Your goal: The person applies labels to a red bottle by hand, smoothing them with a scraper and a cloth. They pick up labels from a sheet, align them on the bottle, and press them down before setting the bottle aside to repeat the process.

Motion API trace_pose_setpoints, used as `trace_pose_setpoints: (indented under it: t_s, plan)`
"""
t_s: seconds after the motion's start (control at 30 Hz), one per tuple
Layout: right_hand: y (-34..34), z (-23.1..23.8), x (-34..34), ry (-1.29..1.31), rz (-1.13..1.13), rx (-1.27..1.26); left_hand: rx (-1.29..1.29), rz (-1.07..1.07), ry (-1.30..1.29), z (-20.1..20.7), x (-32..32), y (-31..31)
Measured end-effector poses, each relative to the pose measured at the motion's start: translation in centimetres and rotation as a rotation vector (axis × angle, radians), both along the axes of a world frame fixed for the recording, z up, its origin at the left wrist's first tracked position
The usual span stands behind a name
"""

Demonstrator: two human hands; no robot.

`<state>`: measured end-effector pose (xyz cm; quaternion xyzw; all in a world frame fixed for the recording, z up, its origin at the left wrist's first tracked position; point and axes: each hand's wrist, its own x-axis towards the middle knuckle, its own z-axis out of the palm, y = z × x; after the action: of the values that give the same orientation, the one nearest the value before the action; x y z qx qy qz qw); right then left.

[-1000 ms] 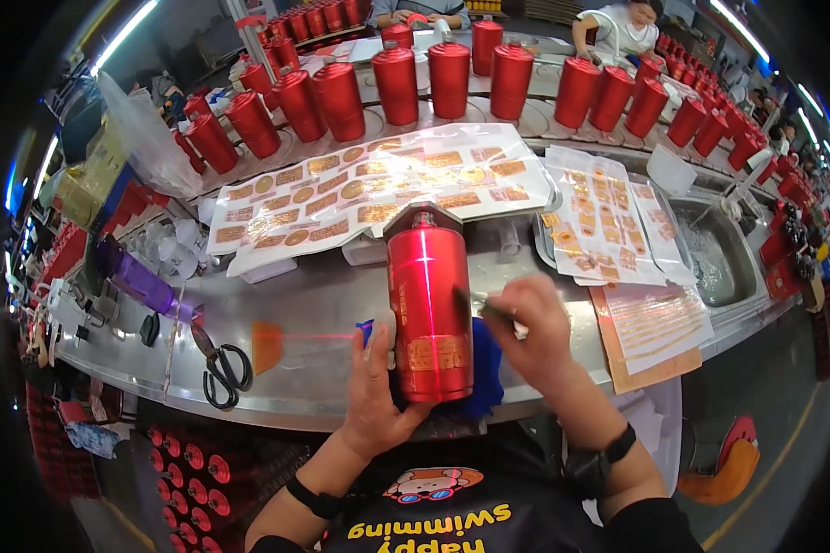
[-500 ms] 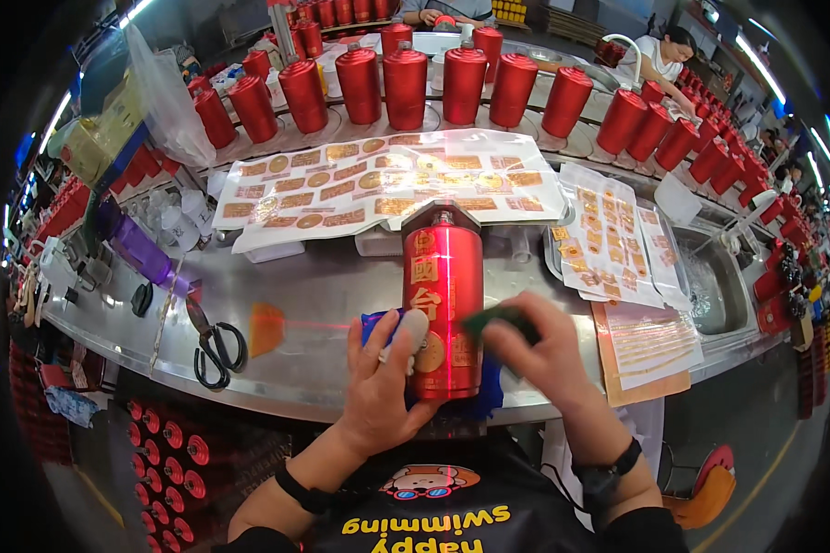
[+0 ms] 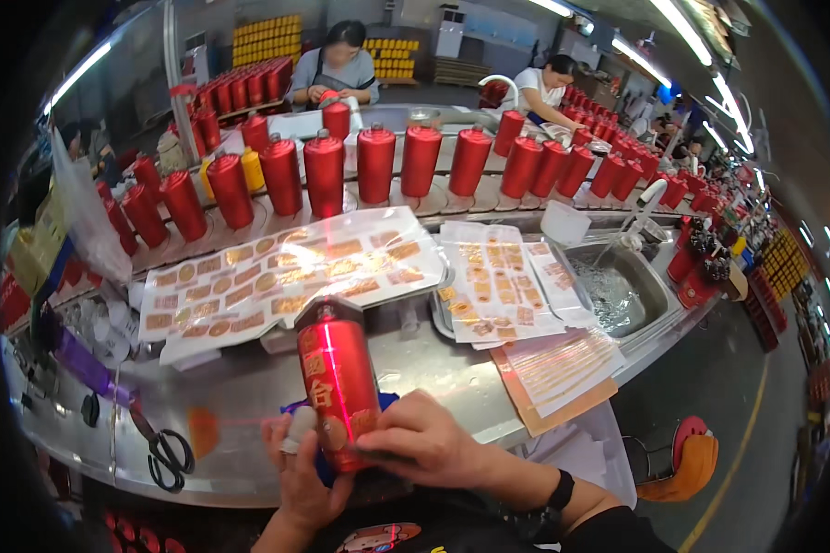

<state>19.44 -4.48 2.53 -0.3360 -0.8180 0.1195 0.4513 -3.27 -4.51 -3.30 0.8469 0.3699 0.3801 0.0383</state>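
Note:
A red bottle (image 3: 349,364) with gold lettering lies tilted on the steel bench, its neck end in a dark holder (image 3: 328,311). A red laser line runs along it. My left hand (image 3: 306,479) steadies its lower left side, fingers curved round it; a whitish covering (image 3: 301,429) shows at the fingers. My right hand (image 3: 426,441) pinches a thin dark green scraper (image 3: 384,455) against the bottle's lower right side, by a gold label. Blue cloth (image 3: 387,400) peeks out beneath the bottle.
Sheets of gold labels (image 3: 290,276) and smaller label sheets (image 3: 498,286) lie beyond the bottle. Black scissors (image 3: 168,456) rest at left. A sink (image 3: 618,290) with running water stands at right. Red bottles (image 3: 375,166) line a curved conveyor; two people work behind it.
The view has swung right and up, so the bottle appears further left and lower. My right hand, a blurred motion earlier, now presses the scraper near the bottle's base. The left hand keeps its hold.

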Motion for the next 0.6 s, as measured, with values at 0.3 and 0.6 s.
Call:
trace_pose_setpoints:
  t_s: [0.3, 0.6]
  plan:
    - [0.5, -0.7, 0.0, -0.032, 0.045, 0.043, 0.012, 0.020, 0.044, -0.7, -0.4, 1.0]
    - [0.6, 0.0, 0.4, -0.086, -0.187, 0.081, -0.045, 0.069, 0.084, -0.4, -0.6, 0.6]
